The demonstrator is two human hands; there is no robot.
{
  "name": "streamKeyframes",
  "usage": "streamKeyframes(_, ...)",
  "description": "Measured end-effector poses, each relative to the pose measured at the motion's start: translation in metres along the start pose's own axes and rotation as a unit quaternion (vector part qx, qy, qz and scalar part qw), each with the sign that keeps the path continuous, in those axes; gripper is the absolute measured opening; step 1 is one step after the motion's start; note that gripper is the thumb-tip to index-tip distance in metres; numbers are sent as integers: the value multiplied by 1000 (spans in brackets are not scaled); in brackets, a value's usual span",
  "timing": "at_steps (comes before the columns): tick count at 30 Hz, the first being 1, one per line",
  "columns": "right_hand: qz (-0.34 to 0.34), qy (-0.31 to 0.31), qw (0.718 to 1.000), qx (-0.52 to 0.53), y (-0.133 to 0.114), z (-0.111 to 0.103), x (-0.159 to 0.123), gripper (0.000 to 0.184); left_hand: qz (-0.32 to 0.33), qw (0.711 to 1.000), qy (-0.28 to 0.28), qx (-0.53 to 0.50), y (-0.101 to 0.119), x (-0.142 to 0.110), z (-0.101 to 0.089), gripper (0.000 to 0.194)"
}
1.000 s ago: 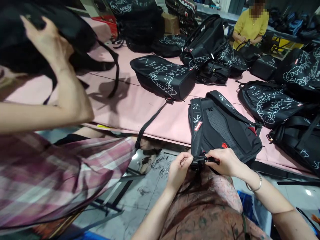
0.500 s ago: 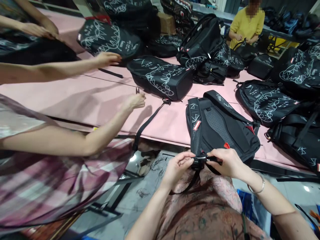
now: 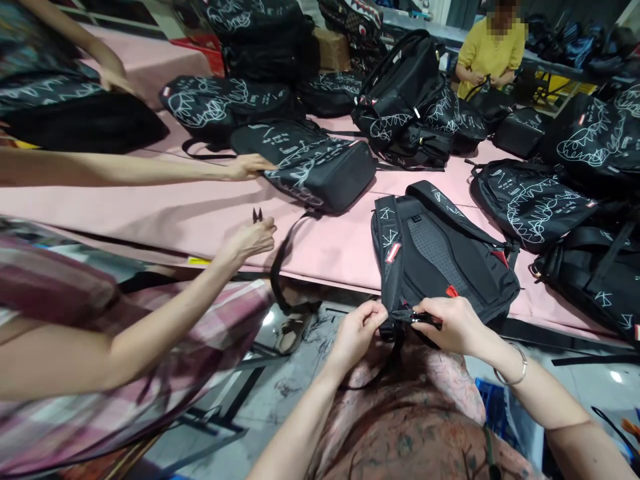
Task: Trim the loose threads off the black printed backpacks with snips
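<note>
A black backpack lies back-side up at the near edge of the pink table, with mesh padding and red tags. My left hand pinches the strap end at the backpack's lower edge. My right hand, a bangle on its wrist, is closed on a small dark tool or buckle against the same strap; I cannot tell which. A loose strap loop hangs below my hands over my lap.
A co-worker at the left in plaid reaches over the table: one hand holds small snips, the other touches a printed black bag. Several more printed black backpacks cover the table. A person in yellow works at the far end.
The co-worker has pulled the printed bag nearer and left, its strap now hanging off the table edge. The hand with snips has drawn back. My hands have stayed on the strap.
</note>
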State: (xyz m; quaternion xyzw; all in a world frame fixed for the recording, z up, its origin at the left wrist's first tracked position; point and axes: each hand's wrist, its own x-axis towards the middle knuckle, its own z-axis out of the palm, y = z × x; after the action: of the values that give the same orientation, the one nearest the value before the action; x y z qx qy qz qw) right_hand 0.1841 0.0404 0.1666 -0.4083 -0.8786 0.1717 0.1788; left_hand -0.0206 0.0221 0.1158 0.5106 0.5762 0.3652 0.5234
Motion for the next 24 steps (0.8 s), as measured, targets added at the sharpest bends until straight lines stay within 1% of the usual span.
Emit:
streamKeyframes(4,-22,3,999,-30,-2,3,3,11,40,998,43,20,3,-5,3,21)
streamKeyframes(6,-29,1,999,-42,-3,4,4,11,47,997,60,21,6,-8,4,20)
streamKeyframes(9,-37,0,998,-55,-4,5,6,11,48,996,71,30,6,-10,5,20)
streamKeyframes(13,-41,-12,995,-86,-6,8,7,10,59,994,82,29,2,-10,7,20)
streamKeyframes(16,-44,-15,994,-99,-5,11,6,11,70,992,108,14,-1,-10,11,20)
streamKeyframes(18,-42,-10,995,-86,-4,12,5,11,64,989,133,-12,-1,-11,13,20)
streamKeyframes(20,-36,0,998,-50,-2,13,6,11,50,985,152,-58,0,-11,14,21)
streamKeyframes(22,-24,8,1000,-3,-2,13,8,9,35,981,158,-110,0,-12,13,22)
streamKeyframes(24,-15,4,999,28,-2,12,12,9,25,977,151,-147,1,-13,13,22)
